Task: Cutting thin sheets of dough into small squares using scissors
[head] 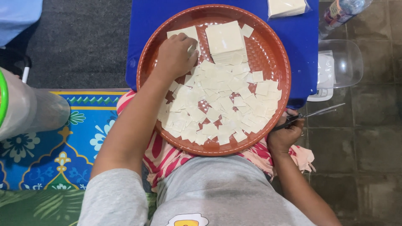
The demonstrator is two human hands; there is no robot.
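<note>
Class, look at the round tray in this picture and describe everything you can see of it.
The round tray is reddish-brown, plastic-looking, with a raised rim and a dotted floor. It lies flat, partly on a blue table, partly over the person's lap. Small cut pale squares litter it; a neat stack of larger sheets sits near the far rim. The left hand rests inside; the right hand, holding scissors, is at its edge.

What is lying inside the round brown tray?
The tray holds many small cut squares and an uncut stack. The left hand covers part of another sheet.
</note>
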